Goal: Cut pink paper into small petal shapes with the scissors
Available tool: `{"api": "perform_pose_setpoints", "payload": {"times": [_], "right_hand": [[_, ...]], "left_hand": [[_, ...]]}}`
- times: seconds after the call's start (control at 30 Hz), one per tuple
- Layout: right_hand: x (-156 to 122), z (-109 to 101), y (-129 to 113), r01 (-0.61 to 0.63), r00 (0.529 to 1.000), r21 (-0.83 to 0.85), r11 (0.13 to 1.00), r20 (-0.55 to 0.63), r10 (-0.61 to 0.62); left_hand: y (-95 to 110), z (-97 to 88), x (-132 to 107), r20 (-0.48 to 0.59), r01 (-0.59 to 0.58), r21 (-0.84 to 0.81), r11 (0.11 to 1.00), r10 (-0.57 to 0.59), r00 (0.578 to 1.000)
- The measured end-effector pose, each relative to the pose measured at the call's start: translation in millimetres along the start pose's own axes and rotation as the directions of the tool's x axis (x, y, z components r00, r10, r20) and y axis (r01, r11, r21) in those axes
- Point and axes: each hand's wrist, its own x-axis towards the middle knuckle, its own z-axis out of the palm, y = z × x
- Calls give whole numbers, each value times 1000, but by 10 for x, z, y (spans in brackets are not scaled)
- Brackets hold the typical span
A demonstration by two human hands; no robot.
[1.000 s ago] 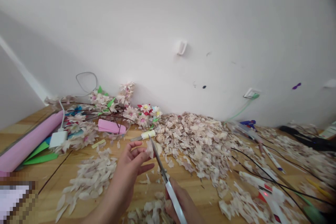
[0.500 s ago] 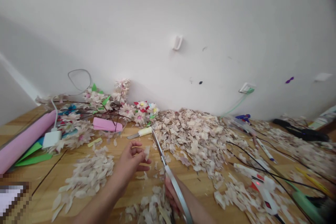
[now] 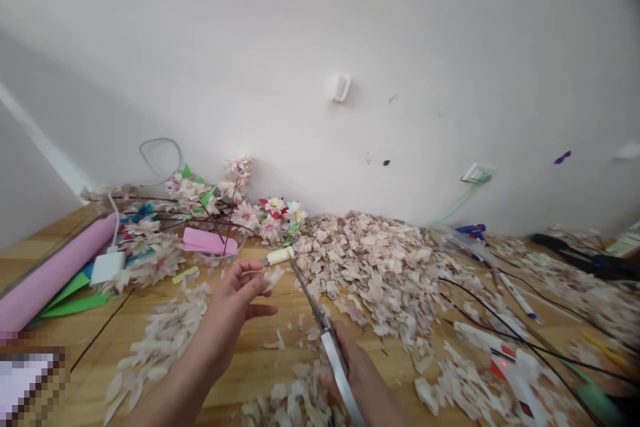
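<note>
1. Pinching, with the left hand [image 3: 233,303], a pale petal scrap [image 3: 274,275] between thumb and fingertips, raised above the wooden table [image 3: 250,363] left of centre; other fingers loosely curled.
2. Gripping, with the right hand [image 3: 353,370] at the near edge, a pair of silver scissors [image 3: 320,321]; fingers clenched about the handles, which stay hidden low in the view.
3. Slanting far and left from that grip, with blades seemingly closed into one line and the tip just right of the scrap; impossible to tell whether touching.
4. Lying right of both hands: a broad heap of pale petals [image 3: 385,267], reaching back to the white wall [image 3: 320,27].
5. Lying left of the left forearm: a smaller petal pile [image 3: 165,333]; nearer, between the two forearms, a loose cluster of trimmings [image 3: 295,403].
6. Resting just beyond the scrap, at the heap's left edge: a cream-handled knife [image 3: 277,255].
7. Crowding the far left: paper flowers [image 3: 200,210] on dark stems, a pink block [image 3: 209,241], a white charger [image 3: 107,267], a pink roll [image 3: 50,273] and green paper [image 3: 75,299] beside it.
8. Scattered at the right: a glue gun [image 3: 505,363] showing a red light, black cables [image 3: 480,307] and a pen [image 3: 517,297].
9. Fixed to the wall: a white hook [image 3: 341,88] and a socket [image 3: 477,173] with a green lead.
</note>
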Motion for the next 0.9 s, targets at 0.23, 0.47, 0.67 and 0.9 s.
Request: {"api": "perform_pose_setpoints", "payload": {"times": [0.23,0.47,0.67,0.9], "right_hand": [[13,24,-78,-84,996,-136,987,25,88],[10,24,32,-46,998,-133,990,24,50],[11,31,94,-3,998,-120,993,69,11],[1,13,24,-15,996,-106,994,84,24]], "left_hand": [[111,-31,8,25,37,-50,998,-36,999],[185,-69,-21,39,41,51,998,-43,998],[227,-67,-33,73,26,127,992,-36,997],[234,-19,-73,22,9,149,989,-13,1000]]}}
